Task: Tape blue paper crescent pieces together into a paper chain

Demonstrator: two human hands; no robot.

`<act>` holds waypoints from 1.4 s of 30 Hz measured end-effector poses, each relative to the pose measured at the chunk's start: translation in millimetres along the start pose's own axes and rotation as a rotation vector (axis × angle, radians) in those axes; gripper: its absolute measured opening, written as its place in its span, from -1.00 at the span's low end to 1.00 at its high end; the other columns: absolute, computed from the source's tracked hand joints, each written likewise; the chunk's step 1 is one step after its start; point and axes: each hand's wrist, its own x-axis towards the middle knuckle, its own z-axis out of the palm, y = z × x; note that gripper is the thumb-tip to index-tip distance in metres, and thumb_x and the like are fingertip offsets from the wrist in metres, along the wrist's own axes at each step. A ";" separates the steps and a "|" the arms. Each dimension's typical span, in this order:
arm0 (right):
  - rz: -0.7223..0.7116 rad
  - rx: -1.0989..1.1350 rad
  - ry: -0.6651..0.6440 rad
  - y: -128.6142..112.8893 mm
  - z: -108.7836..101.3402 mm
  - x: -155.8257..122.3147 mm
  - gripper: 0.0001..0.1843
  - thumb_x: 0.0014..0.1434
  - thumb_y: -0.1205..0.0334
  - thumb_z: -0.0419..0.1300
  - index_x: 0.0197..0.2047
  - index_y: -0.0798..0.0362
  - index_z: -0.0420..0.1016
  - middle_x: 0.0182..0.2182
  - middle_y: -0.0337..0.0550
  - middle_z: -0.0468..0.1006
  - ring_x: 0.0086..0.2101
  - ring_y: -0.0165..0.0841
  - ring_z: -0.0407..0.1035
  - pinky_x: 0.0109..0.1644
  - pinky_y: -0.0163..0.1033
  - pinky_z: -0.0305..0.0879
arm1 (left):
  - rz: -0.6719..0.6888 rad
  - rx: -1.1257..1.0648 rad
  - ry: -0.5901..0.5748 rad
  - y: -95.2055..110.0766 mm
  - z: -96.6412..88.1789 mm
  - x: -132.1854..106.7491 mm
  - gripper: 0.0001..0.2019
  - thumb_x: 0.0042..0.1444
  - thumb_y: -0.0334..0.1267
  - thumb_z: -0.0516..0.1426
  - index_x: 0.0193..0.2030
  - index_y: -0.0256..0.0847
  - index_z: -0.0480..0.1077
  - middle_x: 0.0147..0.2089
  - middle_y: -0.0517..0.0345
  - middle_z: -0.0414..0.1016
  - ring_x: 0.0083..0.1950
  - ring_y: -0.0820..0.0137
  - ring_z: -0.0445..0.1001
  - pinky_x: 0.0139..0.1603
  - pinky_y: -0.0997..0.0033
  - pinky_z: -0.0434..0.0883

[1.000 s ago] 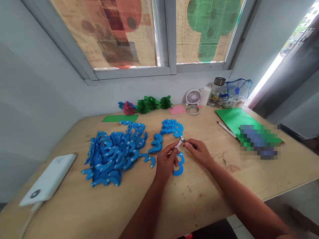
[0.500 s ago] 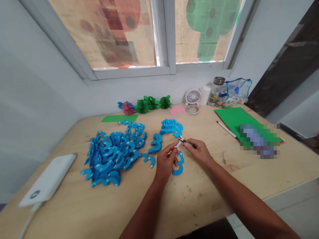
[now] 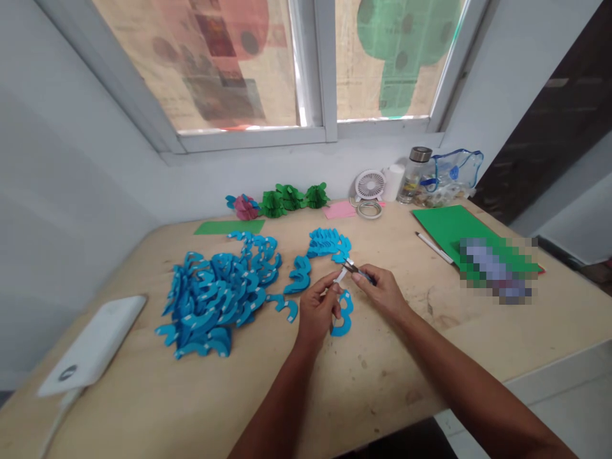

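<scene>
My left hand [image 3: 318,306] pinches a narrow white strip [image 3: 341,275] that looks like tape, its end pointing up and away. In my right hand [image 3: 382,288] is a pair of small dark scissors [image 3: 354,268], with the blades at the strip's far end. A small white bit [image 3: 350,262] shows by the blade tips. Partly behind my left fingers lies a curved blue paper piece [image 3: 343,326] with white patches. Just beyond the scissors is a stack of blue scalloped pieces [image 3: 329,243]; another small stack [image 3: 300,275] sits left of it.
A large heap of blue paper pieces [image 3: 215,287] covers the left middle of the table. A white power bank [image 3: 95,344] with a cable lies far left. Paper flowers [image 3: 289,199], a small fan [image 3: 370,185] and a bottle [image 3: 415,175] line the wall. Green sheets [image 3: 454,229] lie right.
The scissors have shifted slightly and their blades now show more apart at the strip's end. My left hand has hardly moved, and the blue pieces lie as before.
</scene>
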 end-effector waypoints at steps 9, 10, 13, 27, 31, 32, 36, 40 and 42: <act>-0.013 -0.012 -0.047 -3.3 0.3 -1.5 -0.63 0.12 -0.04 0.06 -0.38 0.11 0.44 -0.60 -0.30 0.21 -0.53 -0.47 0.09 -0.46 -0.36 -0.01 | 0.001 -0.025 -0.023 2.8 2.2 -1.1 -0.66 -0.02 -0.17 0.16 -0.09 -0.25 0.46 -0.44 0.21 0.40 -0.72 0.65 0.21 -0.72 0.60 0.14; -0.015 -0.013 -0.048 -3.6 0.3 -1.8 -0.64 0.12 -0.03 0.07 -0.37 0.12 0.45 -0.59 -0.30 0.21 -0.53 -0.47 0.09 -0.46 -0.36 -0.01 | -0.003 -0.029 -0.026 2.5 2.3 -1.0 -0.66 -0.01 -0.17 0.16 -0.09 -0.26 0.46 -0.44 0.22 0.40 -0.72 0.65 0.21 -0.72 0.60 0.14; -0.024 -0.013 -0.049 -4.4 0.2 -2.5 -0.64 0.12 -0.02 0.07 -0.35 0.12 0.47 -0.59 -0.30 0.22 -0.53 -0.48 0.10 -0.46 -0.36 0.00 | -0.014 -0.039 -0.026 0.5 2.1 -0.6 -0.66 -0.01 -0.17 0.16 -0.09 -0.26 0.45 -0.45 0.23 0.39 -0.72 0.65 0.22 -0.72 0.61 0.15; -0.046 -0.014 -0.027 -4.9 2.1 -3.9 -0.64 0.12 -0.02 0.07 -0.38 0.13 0.45 -0.62 -0.32 0.25 -0.54 -0.49 0.12 -0.48 -0.38 0.01 | -0.001 -0.051 -0.017 -1.1 2.1 -0.3 -0.65 -0.03 -0.16 0.17 -0.08 -0.24 0.46 -0.45 0.21 0.42 -0.72 0.66 0.21 -0.73 0.61 0.15; -0.030 -0.026 -0.034 -4.6 2.4 -3.4 -0.64 0.11 -0.03 0.08 -0.39 0.12 0.44 -0.62 -0.32 0.24 -0.55 -0.49 0.12 -0.48 -0.39 0.02 | 0.002 -0.048 -0.001 1.0 2.1 -0.5 -0.63 -0.04 -0.17 0.18 -0.07 -0.25 0.45 -0.45 0.22 0.42 -0.73 0.65 0.21 -0.74 0.60 0.14; -0.031 -0.025 -0.034 -4.8 2.4 -3.4 -0.65 0.11 -0.02 0.08 -0.39 0.12 0.45 -0.62 -0.32 0.24 -0.54 -0.49 0.12 -0.48 -0.39 0.02 | 0.000 -0.050 0.000 1.3 2.2 -0.6 -0.63 -0.04 -0.16 0.18 -0.07 -0.25 0.46 -0.45 0.22 0.42 -0.73 0.65 0.21 -0.74 0.60 0.14; -0.040 -0.020 -0.048 -5.1 2.6 -3.7 -0.67 0.10 0.00 0.09 -0.34 0.11 0.47 -0.59 -0.30 0.30 -0.53 -0.48 0.15 -0.46 -0.38 0.05 | -0.006 -0.068 -0.002 1.8 3.3 -1.2 -0.63 -0.05 -0.16 0.19 -0.09 -0.25 0.46 -0.45 0.22 0.41 -0.73 0.65 0.21 -0.74 0.60 0.15; -0.046 -0.016 -0.061 -4.3 3.5 -3.9 -0.66 0.10 -0.01 0.09 -0.31 0.10 0.48 -0.58 -0.29 0.33 -0.51 -0.46 0.17 -0.44 -0.38 0.08 | -0.021 -0.057 -0.016 1.8 3.5 -1.4 -0.66 -0.05 -0.17 0.19 -0.12 -0.25 0.47 -0.48 0.23 0.41 -0.73 0.65 0.21 -0.73 0.60 0.15; -0.047 -0.015 -0.069 -4.1 3.8 -3.9 -0.65 0.10 -0.02 0.09 -0.31 0.10 0.48 -0.56 -0.28 0.34 -0.50 -0.46 0.17 -0.43 -0.38 0.09 | -0.026 -0.043 -0.025 1.6 3.2 -1.2 -0.67 -0.04 -0.16 0.18 -0.13 -0.25 0.48 -0.50 0.24 0.41 -0.73 0.65 0.20 -0.73 0.61 0.15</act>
